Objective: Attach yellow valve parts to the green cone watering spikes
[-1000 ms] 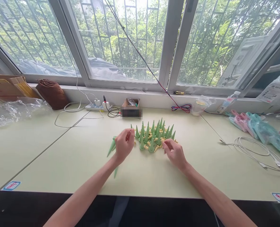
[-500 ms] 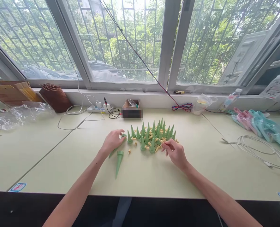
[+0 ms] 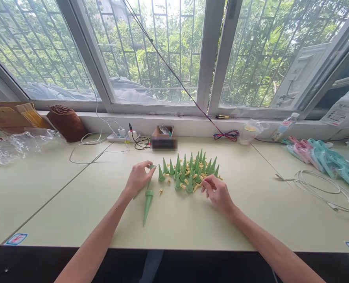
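My left hand (image 3: 139,177) is closed on a green plastic cone spike (image 3: 153,166), whose wide end shows at the fingertips. Another green cone spike (image 3: 147,206) lies flat just below, its point towards the table's front edge; part of one more is hidden by the hand. To the right stands a dense group of upright green spikes (image 3: 190,183) with small yellow valve pieces among them. At that group's right front edge, my right hand (image 3: 219,192) pinches a small yellow valve piece (image 3: 203,179). Loose yellow pieces (image 3: 161,191) lie between the hands.
Behind the spikes are a small open box (image 3: 164,131) and a power strip (image 3: 118,137) with cables. White cables (image 3: 324,184) and turquoise and pink plastic items (image 3: 324,151) lie at the right. A brown roll (image 3: 66,122) and clear plastic wrap (image 3: 29,145) are at the left.
My left hand has lifted slightly, and the green spike in it now tilts with its wide end up. The right hand stays almost in place. The view has shifted a little.
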The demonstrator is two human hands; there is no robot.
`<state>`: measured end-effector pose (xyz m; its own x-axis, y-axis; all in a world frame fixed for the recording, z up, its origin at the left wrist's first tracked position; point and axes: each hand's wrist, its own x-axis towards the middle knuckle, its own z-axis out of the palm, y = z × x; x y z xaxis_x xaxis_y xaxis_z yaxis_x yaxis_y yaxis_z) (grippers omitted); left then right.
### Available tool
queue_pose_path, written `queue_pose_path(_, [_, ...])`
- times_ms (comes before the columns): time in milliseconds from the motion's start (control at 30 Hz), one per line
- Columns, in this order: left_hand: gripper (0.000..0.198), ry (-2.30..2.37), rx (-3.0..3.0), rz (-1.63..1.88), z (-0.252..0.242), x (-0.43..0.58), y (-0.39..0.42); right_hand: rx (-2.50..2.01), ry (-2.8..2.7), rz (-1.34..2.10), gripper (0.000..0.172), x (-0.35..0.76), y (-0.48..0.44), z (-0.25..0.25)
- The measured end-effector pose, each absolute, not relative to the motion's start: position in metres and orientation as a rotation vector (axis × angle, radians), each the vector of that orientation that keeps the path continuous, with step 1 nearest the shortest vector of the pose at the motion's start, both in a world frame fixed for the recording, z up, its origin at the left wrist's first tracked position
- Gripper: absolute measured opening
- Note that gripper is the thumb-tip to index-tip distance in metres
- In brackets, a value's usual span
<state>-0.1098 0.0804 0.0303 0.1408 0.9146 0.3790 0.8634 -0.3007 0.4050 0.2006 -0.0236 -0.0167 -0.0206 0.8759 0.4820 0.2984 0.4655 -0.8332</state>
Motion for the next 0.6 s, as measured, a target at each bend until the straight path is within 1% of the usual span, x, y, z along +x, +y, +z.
queue_pose_path(167, [0.019,1.646,2.198,1.583,0.062,-0.098,0.060,-1.052,-1.543,0.592,0.022,0.199,-0.026,-0.011])
queue_pose_path(233, [0.016,1.434,2.206,1.692,0.076,-0.087,0.048,-1.033,-1.524,0.560,0.019,0.199,-0.027,-0.011])
queue_pose_path(333, [0.013,1.048,2.210,1.644,0.086,-0.065,0.032,-0.983,-1.498,0.525,0.016,0.198,-0.027,-0.012])
queue_pose_path(433, [0.013,0.736,2.209,1.508,0.077,-0.040,0.024,-0.949,-1.485,0.496,0.015,0.198,-0.027,-0.014])
queue_pose_path(500, [0.013,0.613,2.187,1.405,0.063,-0.027,0.022,-0.940,-1.478,0.479,0.015,0.199,-0.026,-0.014])
queue_pose_path(600, [0.013,0.549,2.037,1.285,0.040,-0.016,0.017,-0.930,-1.479,0.453,0.018,0.199,-0.026,-0.014])
